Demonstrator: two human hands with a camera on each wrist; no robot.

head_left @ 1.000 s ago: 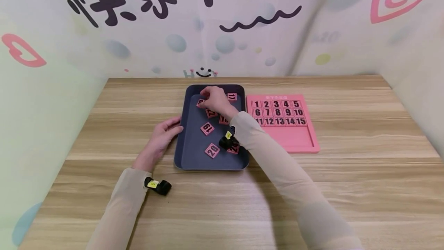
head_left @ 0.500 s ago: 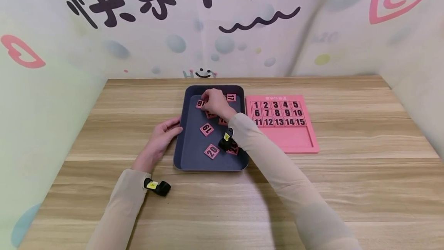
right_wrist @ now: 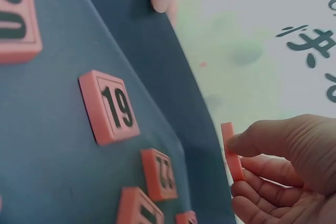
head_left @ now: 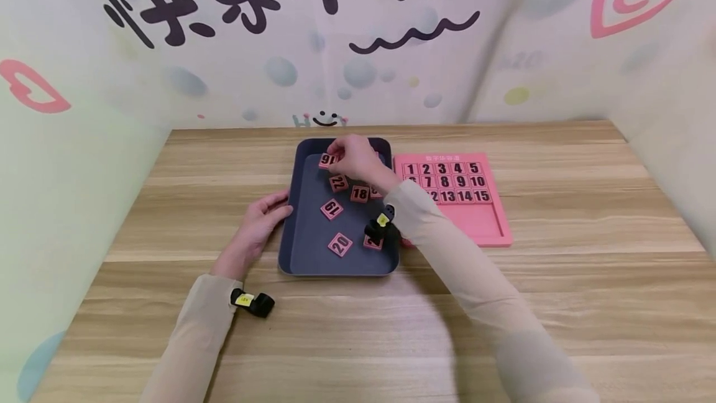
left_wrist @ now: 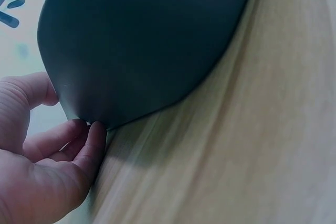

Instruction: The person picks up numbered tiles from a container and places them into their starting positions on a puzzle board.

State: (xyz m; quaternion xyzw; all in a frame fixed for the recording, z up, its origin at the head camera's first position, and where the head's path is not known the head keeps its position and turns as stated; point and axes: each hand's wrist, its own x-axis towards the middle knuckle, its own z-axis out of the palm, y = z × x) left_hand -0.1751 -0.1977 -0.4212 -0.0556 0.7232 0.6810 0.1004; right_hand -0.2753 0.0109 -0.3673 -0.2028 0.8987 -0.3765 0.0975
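Observation:
My right hand pinches a small pink number tile, marked 16 upside down, above the far left part of the dark tray. In the right wrist view the tile shows edge-on between thumb and fingers. My left hand holds the tray's left side; in the left wrist view its thumb and fingertips meet the tray wall. Inside the tray lie several tiles, among them 19, 20, 22 and 18. My right hand and wrist partly cover others.
Right of the tray lies a pink number board with tiles 1 to 15 in rows; my right forearm hides part of it. Both stand on a wood-grain table below a printed wall covering.
My right hand has lifted tile 16 and moved slightly up and to the right, uncovering tiles 22 and 18 more. The left hand stays at the tray's side.

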